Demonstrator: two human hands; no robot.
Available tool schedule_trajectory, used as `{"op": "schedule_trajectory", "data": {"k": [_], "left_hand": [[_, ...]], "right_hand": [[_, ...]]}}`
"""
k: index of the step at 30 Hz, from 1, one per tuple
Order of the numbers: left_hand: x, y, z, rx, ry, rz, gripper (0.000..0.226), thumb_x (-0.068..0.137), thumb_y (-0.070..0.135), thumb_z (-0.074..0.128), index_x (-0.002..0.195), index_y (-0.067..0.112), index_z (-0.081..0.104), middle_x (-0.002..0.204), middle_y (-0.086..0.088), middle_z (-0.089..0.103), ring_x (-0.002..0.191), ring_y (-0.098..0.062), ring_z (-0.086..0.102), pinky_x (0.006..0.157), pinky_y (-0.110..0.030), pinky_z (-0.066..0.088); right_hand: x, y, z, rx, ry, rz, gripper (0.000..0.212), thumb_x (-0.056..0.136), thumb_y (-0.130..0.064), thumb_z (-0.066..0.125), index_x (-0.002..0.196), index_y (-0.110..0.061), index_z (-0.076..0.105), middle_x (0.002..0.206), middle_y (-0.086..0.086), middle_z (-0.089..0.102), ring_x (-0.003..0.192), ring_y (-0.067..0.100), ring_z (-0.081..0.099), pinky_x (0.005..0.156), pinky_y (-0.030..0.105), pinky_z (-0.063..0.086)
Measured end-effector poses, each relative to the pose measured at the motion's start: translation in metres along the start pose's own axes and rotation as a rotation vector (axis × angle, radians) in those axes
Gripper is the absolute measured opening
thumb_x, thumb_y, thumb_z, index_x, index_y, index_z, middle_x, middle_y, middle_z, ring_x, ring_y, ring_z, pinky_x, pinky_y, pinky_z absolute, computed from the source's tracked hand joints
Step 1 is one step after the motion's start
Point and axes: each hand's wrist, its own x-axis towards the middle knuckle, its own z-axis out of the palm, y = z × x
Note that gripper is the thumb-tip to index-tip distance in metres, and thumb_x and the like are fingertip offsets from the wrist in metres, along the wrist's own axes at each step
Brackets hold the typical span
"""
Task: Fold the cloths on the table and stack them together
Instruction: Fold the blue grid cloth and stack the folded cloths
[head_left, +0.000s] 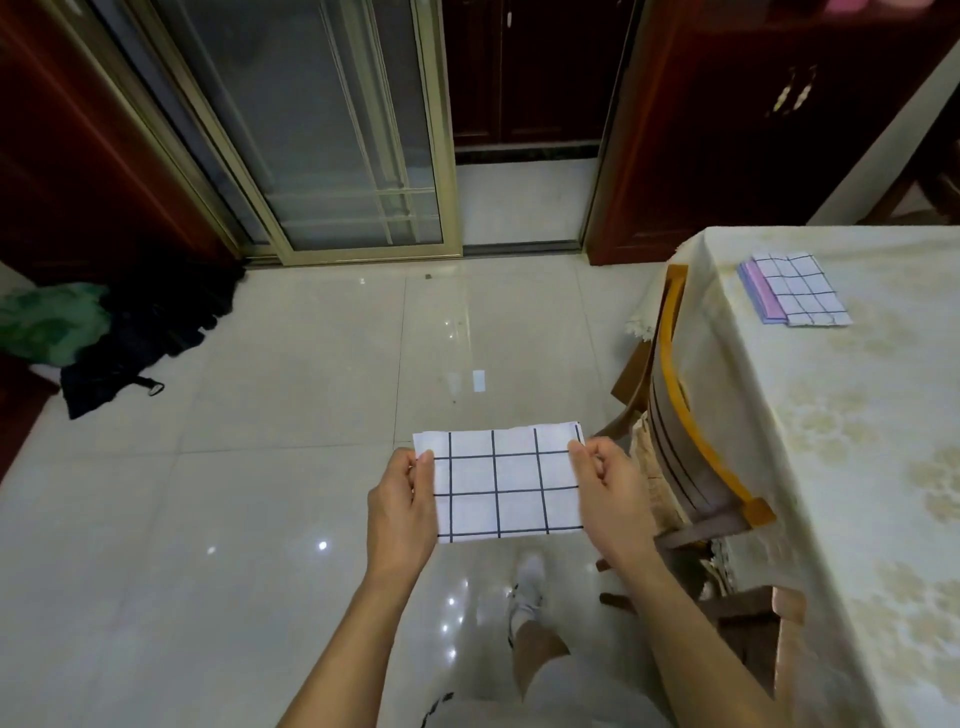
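A white cloth with a dark grid pattern (506, 486) is folded into a rectangle and held in the air over the tiled floor, left of the table. My left hand (402, 501) pinches its upper left corner. My right hand (605, 493) pinches its upper right corner. On the table (857, 467) at the right lies a stack of folded cloths (795, 288): a white grid cloth on top, with purple and blue edges showing under it on the left.
A wooden chair (685, 415) with a striped back stands between me and the table. A dark bag and green bundle (104, 332) lie on the floor at the left. Sliding glass doors (322, 130) stand ahead. My leg and white shoe (527, 587) show below.
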Motion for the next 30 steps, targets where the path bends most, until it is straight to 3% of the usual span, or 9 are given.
{"op": "schedule_trajectory", "data": {"k": [8,14,20,25,30], "left_hand": [[0.105,0.051,0.060,0.069,0.036,-0.023,0.035,0.103,0.031,0.045,0.073,0.014,0.042,0.056,0.004,0.042,0.049,-0.008,0.037,0.051,-0.030,0.032],[0.167,0.085,0.103,0.043,0.027,-0.008,0.034,0.103,0.029,0.046,0.073,0.013,0.043,0.058,0.001,0.044,0.050,-0.006,0.038,0.048,-0.021,0.031],[0.218,0.108,0.130,0.037,-0.008,0.024,0.035,0.104,0.032,0.045,0.078,0.009,0.046,0.060,-0.003,0.049,0.054,-0.012,0.041,0.053,-0.033,0.036],[0.263,0.124,0.153,0.047,-0.052,0.070,0.034,0.104,0.032,0.045,0.073,0.016,0.043,0.056,0.005,0.044,0.049,-0.005,0.040,0.051,-0.028,0.034],[0.325,0.131,0.177,0.025,-0.124,0.093,0.035,0.103,0.036,0.045,0.077,0.013,0.046,0.060,-0.004,0.049,0.053,-0.013,0.043,0.053,-0.036,0.039]], "right_hand": [[0.134,-0.015,-0.015,0.013,0.013,-0.058,0.033,0.102,-0.024,0.054,0.070,-0.023,0.045,0.051,-0.009,0.035,0.050,0.005,0.037,0.048,0.016,0.029],[0.218,-0.016,-0.021,0.045,0.080,-0.041,0.030,0.101,-0.024,0.058,0.072,-0.017,0.052,0.050,-0.009,0.033,0.049,0.006,0.035,0.050,0.021,0.029],[0.271,-0.025,-0.033,-0.011,0.053,0.030,0.030,0.102,-0.029,0.053,0.080,-0.009,0.056,0.059,-0.006,0.041,0.055,0.005,0.039,0.054,0.020,0.033],[0.315,-0.024,-0.035,-0.068,0.117,0.073,0.031,0.102,-0.030,0.052,0.077,-0.013,0.054,0.057,-0.005,0.043,0.056,0.009,0.042,0.063,0.037,0.037],[0.362,-0.030,-0.029,-0.037,0.183,0.102,0.029,0.102,-0.026,0.053,0.078,-0.011,0.056,0.054,-0.004,0.045,0.052,0.002,0.044,0.056,0.026,0.031]]}}
